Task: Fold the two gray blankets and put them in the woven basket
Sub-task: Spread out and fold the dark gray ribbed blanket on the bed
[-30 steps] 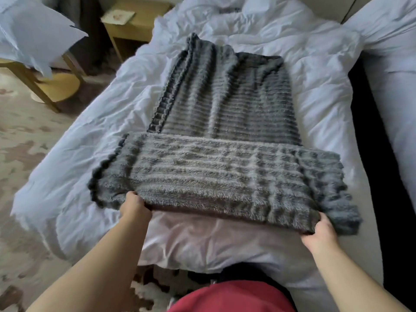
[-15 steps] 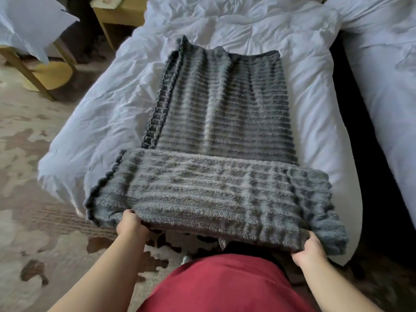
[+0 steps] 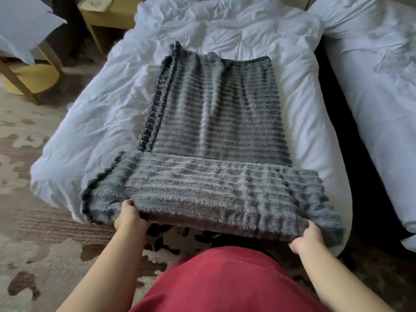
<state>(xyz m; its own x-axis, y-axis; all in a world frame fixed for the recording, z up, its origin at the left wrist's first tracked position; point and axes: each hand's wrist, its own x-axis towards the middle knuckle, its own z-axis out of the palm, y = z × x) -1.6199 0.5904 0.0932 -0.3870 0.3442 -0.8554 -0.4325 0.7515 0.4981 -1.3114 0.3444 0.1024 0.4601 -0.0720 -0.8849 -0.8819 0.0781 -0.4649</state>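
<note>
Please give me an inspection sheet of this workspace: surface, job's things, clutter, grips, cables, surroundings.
Surface: white bed, wrinkled.
Job's things: gray blanket lies along the bed, its near end held past the bed's foot; basket not seen.
Clutter: nothing seen.
Grips: left grip and right grip each hold the blanket's near edge.
Cables: nothing seen.
Surroundings: patterned carpet, wooden nightstand, second bed on the right.
</note>
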